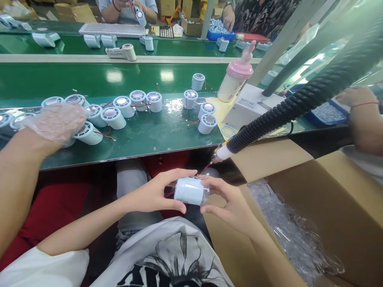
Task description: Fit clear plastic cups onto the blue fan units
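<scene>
Over my lap, both hands hold one light blue cylinder (189, 190) lying on its side, with clear plastic film around it. My left hand (161, 191) grips its left end between thumb and fingers. At the opposite end, the fingers of my right hand (223, 201) pinch the film and the edge. Just above it, the metal and white tip of a black corrugated hose (223, 153) points down, and a thin red wire shows near it. To the right, an open cardboard box (323, 191) contains a pile of clear plastic pieces (287, 227).
Several similar cylinders (113, 118) with thin wires stand along the green bench (143, 137). At left, a co-worker's gloved hand (60, 121) reaches among them. A pink-lidded bottle (235, 81) stands beside a white box (251, 103). Other people work across the conveyor and at right.
</scene>
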A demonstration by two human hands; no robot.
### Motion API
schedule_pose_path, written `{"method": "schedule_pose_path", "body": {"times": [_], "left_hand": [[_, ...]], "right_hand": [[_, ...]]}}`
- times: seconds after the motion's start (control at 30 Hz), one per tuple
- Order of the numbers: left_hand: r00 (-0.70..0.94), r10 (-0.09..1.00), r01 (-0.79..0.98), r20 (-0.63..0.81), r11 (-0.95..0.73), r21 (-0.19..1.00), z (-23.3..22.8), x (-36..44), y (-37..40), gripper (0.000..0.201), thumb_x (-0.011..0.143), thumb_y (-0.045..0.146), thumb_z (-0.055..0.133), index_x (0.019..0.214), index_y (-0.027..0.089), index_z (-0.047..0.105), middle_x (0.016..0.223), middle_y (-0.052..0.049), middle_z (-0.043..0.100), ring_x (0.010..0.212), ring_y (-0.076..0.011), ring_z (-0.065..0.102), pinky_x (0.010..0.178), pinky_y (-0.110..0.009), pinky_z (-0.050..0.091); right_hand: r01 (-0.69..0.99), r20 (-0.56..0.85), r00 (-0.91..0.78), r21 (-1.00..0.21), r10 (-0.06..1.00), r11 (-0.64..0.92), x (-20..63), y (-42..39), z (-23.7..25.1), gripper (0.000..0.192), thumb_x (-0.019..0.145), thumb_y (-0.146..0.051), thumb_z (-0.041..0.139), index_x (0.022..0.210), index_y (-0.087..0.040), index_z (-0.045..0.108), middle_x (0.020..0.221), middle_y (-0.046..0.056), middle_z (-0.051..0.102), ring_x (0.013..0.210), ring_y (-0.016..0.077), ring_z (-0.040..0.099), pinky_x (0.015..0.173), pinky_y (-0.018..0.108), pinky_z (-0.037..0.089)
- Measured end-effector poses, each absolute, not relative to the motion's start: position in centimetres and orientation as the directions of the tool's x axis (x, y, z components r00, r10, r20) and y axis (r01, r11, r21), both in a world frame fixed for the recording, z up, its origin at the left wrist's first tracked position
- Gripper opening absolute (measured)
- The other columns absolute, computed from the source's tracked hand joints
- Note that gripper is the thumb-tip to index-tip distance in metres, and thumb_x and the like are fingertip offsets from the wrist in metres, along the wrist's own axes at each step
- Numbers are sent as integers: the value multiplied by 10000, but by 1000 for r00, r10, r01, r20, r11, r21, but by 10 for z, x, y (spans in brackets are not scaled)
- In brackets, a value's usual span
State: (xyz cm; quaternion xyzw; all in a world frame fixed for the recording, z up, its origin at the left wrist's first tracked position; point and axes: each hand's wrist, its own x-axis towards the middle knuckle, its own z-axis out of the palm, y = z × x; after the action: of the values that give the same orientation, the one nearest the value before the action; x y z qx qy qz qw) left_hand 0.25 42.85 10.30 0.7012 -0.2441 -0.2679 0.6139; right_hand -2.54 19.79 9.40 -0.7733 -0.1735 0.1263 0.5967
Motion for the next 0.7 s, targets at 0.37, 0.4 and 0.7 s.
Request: {"method": "schedule_pose_path", "body": {"times": [0.37, 0.4, 0.7], "left_hand": [[705, -706, -269, 66, -181, 946, 102, 5, 430, 756, 669, 290, 752, 1336, 253, 399, 1349, -98, 475, 1231, -249, 453, 1024, -377, 384], [702, -709, -279, 73, -179, 944, 102, 5, 430, 759, 669, 286, 752, 1338, 253, 396, 1352, -101, 473, 1235, -252, 449, 1025, -382, 383], [675, -727, -366, 126, -182, 913, 100, 6, 431, 749, 683, 306, 739, 1347, 267, 395, 1377, -111, 451, 1267, -270, 417, 1069, -439, 324]], "right_hand": [[-260, -227, 869, -965, 440, 16, -27, 199, 97, 466, 713, -358, 722, 1096, -229, 489, 1024, 64, 604, 900, 183, 614, 766, 322, 539], [-291, -246, 861, -956, 445, 35, -27, 200, 96, 474, 712, -373, 720, 1098, -229, 484, 1017, 63, 602, 878, 178, 613, 757, 320, 534], [-449, -351, 835, -880, 422, 157, -25, 205, 91, 433, 715, -472, 676, 1006, -210, 492, 783, 3, 618, 629, 122, 613, 559, 249, 531]]}}
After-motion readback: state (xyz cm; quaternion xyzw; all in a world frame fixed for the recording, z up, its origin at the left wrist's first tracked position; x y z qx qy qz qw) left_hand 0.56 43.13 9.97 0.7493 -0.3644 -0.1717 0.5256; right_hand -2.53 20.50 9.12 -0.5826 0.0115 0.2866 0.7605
